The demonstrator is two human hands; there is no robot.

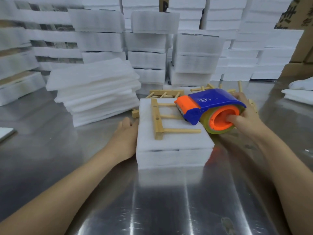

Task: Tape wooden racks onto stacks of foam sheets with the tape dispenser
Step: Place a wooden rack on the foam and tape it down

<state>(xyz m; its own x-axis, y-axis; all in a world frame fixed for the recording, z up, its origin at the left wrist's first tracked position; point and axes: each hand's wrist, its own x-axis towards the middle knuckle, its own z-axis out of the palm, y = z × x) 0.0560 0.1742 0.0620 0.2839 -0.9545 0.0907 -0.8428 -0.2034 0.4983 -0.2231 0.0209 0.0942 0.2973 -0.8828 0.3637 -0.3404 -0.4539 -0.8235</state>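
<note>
A stack of white foam sheets (174, 150) sits on the steel table in front of me. On its top lies a wooden rack (158, 118) with three pegs pointing right. My right hand (245, 117) grips a blue and orange tape dispenser (208, 106), thumb inside the orange core of the tape roll; its orange cutter end hovers over the rack's right side. My left hand (126, 134) rests with straight fingers against the left side of the foam stack.
A loose pile of foam sheets (94, 92) lies at the back left. More wooden racks (166, 94) lie behind the stack. Tall columns of taped foam bundles (149, 48) fill the back. Cardboard boxes (298, 53) stand at the right. The steel table (169, 200) reflects light.
</note>
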